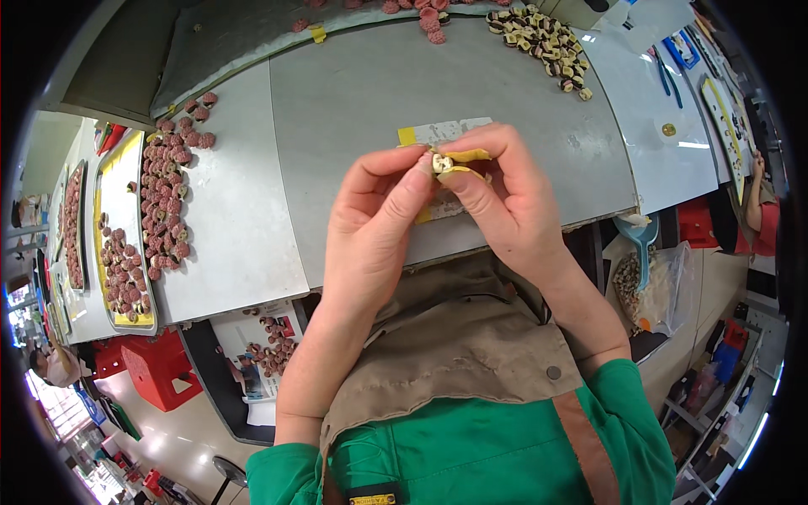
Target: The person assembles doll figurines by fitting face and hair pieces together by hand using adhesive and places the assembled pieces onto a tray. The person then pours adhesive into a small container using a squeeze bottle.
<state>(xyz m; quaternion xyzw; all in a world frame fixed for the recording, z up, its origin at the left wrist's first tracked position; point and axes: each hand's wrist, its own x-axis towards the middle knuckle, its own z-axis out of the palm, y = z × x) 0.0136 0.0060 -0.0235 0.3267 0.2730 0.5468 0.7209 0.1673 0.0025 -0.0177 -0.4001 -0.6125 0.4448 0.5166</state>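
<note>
Above the near edge of the grey table my two hands meet fingertip to fingertip. A small cream piece with dark marks is pinched between them. My left hand closes thumb and forefinger on its left side, where a bit of pink shows; I cannot tell if that is a separate part. On the other side my right hand grips it with thumb and forefinger, both wrapped in yellow tape. Beneath the hands a whitish worn strip is taped to the tabletop, partly hidden.
Cream-and-dark pieces lie heaped at the far right; pink bumpy pieces lie at the back. Raspberry-like pieces spread at left beside a yellow-lined tray. Pliers rest at right. Below hang a blue scoop and red stool.
</note>
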